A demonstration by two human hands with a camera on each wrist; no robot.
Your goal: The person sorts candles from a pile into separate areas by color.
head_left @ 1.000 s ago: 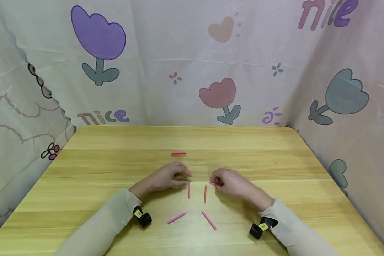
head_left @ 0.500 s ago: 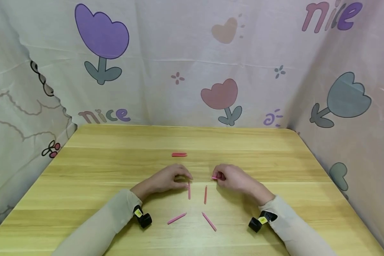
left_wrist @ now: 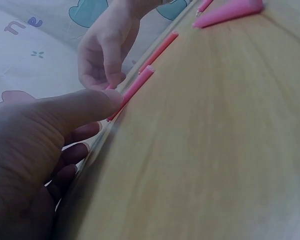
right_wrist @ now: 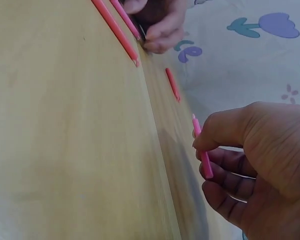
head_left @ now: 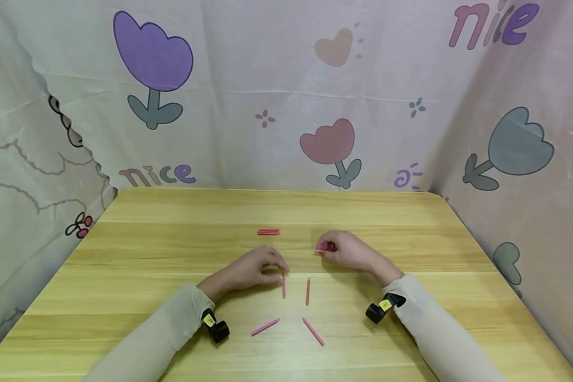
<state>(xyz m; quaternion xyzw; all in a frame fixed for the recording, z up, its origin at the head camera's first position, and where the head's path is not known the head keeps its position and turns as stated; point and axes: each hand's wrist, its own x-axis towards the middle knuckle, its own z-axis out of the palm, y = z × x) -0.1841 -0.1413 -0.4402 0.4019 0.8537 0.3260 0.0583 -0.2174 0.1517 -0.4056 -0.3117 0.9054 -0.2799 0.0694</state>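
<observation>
My left hand rests at the far end of a pink candle lying on the table. In the left wrist view its thumb touches that candle, while the index finger is mostly hidden. Farther back and to the right, my right hand pinches another pink candle between thumb and fingers, just above the wood; the wick end sticks out. An orange-red candle lies parallel to the left hand's one. Nearer me are two slanted pink candles, spread apart.
A small bunch of red candles lies side by side toward the back of the wooden table. A printed cloth hangs behind and along the sides. Each wrist carries a black camera.
My right hand has lifted its pink candle from beside the orange-red one and carried it away from me, toward the back. The left hand has stayed nearly still.
</observation>
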